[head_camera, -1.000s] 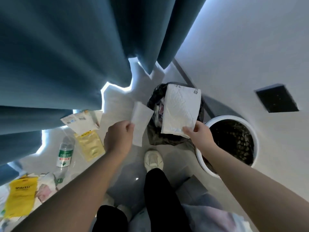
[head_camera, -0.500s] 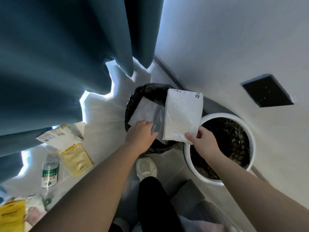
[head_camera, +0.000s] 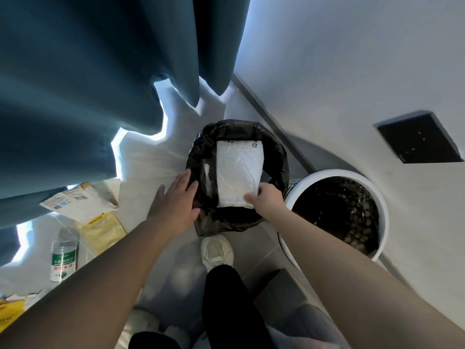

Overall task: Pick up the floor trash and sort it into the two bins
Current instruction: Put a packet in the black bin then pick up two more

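Right grip [head_camera: 267, 200] pinches the pouch [head_camera: 239, 170] by its near corner above the black bin [head_camera: 234, 125], left grip [head_camera: 176, 200] flat and empty at its rim; released off-centre, the pouch may bridge the rim.

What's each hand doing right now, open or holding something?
Left hand: open, fingers straight, holding nothing.
Right hand: closed on the white padded envelope, above the black-lined bin.
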A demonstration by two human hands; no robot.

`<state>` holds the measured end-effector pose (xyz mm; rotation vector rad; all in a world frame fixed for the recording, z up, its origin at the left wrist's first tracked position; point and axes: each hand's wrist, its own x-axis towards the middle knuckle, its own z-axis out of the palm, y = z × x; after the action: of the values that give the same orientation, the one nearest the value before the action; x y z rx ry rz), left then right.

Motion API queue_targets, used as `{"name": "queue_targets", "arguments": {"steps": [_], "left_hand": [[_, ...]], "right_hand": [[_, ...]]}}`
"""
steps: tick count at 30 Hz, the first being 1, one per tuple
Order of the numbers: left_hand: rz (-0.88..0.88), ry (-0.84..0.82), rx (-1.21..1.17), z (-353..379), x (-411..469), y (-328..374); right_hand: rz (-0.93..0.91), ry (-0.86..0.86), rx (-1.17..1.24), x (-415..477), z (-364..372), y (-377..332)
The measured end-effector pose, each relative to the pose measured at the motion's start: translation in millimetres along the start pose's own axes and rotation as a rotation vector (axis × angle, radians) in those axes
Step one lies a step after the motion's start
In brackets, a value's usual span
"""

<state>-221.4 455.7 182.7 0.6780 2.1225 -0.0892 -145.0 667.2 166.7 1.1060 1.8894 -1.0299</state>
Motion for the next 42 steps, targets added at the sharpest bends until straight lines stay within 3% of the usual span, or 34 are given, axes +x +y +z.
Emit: {"name": "queue_targets", "arguments": {"steps": [2,4,7,9,12,15,20,28,34,42], "left_hand": [[0.022,0.020,0.003,5,4,-5],[0.054,0.043,-0.003,8,5,-10],[0.111,0.095,-0.003,15,6,-18],[0.155,0.151,0.003,25,9,-25],[0.246,0.325,0.044,44,15,-38],[0.301,0.443,0.037,63,22,-45],[0.297,0.470,-0.059,76,12,-47],[-0.019,0.353,-0.279,109,-70,-85],[-0.172,0.370,-0.249,165,-121,-153],[-0.350,0.283,-0.307,237,-115,-228]], "right_hand": [[0.094,0.037,-0.103,13,10,-7],[0.077,0.132,-0.296,17,18,-14],[-0.243,0.270,-0.737,25,34,-15],[-0.361,0.173,-0.917,40,45,-12],[-0.317,0.007,-1.062,69,62,-4],[-0.232,-0.068,-1.047,92,78,1],[-0.201,-0.064,-0.961,79,82,-8],[-0.503,0.160,-0.601,-68,100,-49],[-0.722,0.062,-0.677,-107,182,-79],[-0.743,-0.092,-0.873,-58,302,-120]]}}
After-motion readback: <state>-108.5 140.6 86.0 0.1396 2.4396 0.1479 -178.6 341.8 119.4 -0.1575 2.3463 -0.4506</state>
